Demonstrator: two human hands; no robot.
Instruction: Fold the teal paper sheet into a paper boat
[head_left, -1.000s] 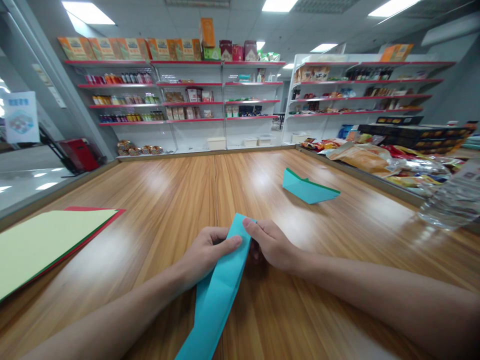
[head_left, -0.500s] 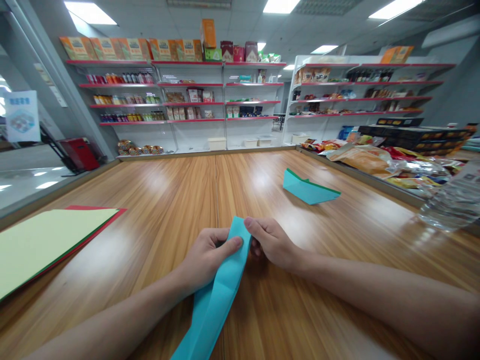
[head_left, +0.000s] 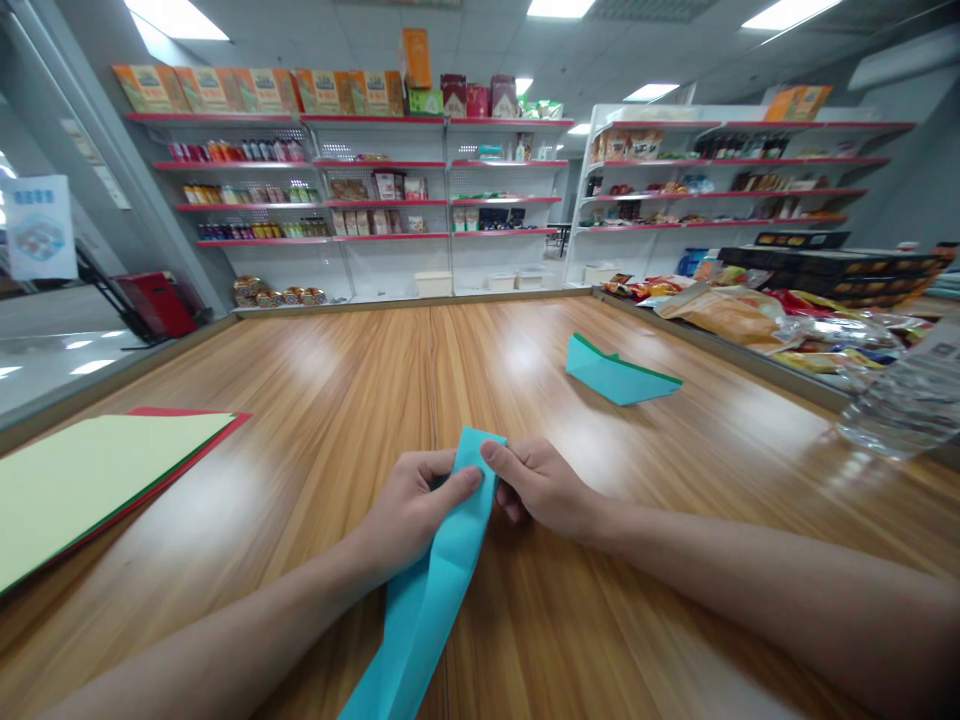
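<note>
A long folded strip of blue paper [head_left: 442, 580] slants up from the bottom edge toward the middle of the view. My left hand [head_left: 420, 505] is closed on it from the left, thumb pressed flat on its face. At the strip's upper end my right hand [head_left: 541, 487] pinches the right edge between thumb and curled fingers. The fingers behind the paper are partly hidden. Farther off to the right, a folded paper boat [head_left: 622, 375], blue with a green rim, rests on the wooden table [head_left: 337, 400].
A stack of coloured paper sheets [head_left: 105, 470], pale yellow on top, lies at the left. Along the right side are a clear plastic bottle [head_left: 900, 405], snack packets [head_left: 735, 315] and dark boxes [head_left: 832, 275]. Stocked shelves [head_left: 375, 203] stand behind the table.
My right thumb has slid slightly left onto the face of the strip's upper end, and that end has turned a little. Both hands keep their hold; the boat has not moved.
</note>
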